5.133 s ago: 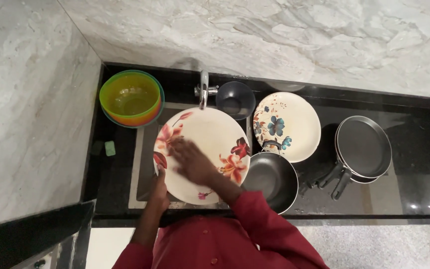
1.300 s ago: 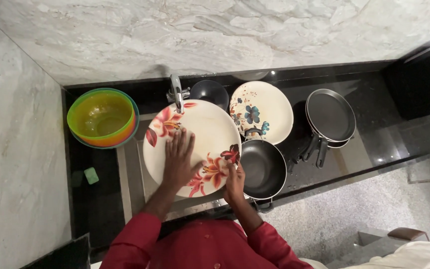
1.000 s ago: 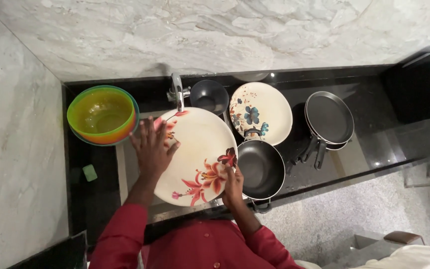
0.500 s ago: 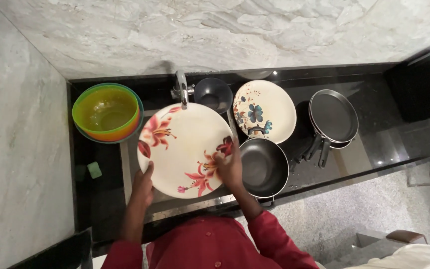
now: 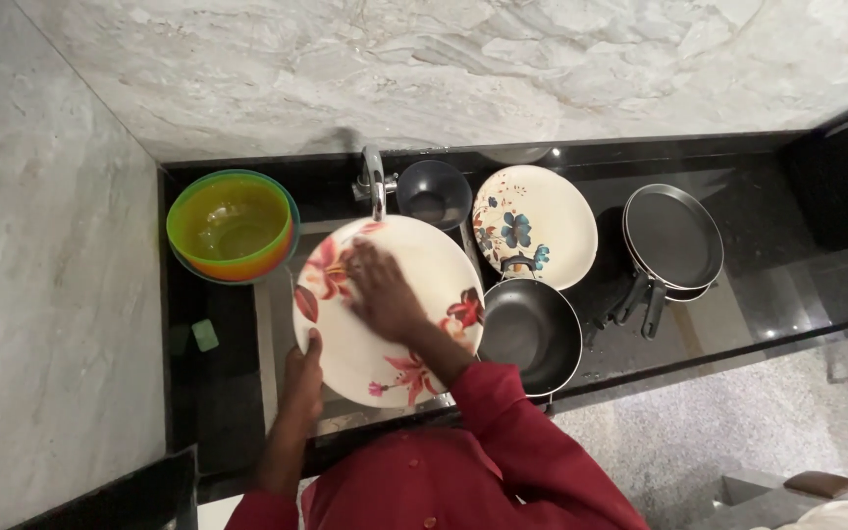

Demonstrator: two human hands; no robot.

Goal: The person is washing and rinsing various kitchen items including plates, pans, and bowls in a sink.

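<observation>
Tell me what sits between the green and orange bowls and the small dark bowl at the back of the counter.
In the head view, the faucet stands between the stacked green and orange bowls and the small dark bowl.

Pale grey-veined marble walls point(image 5: 424, 69) rise behind and to the left of a glossy black stone table point(image 5: 738, 285), meeting in a corner above the table's far left corner. Beyond the table's near right edge lies a speckled grey floor point(image 5: 699, 432). Soft light glints off the polished black surface near the right edge.
</observation>
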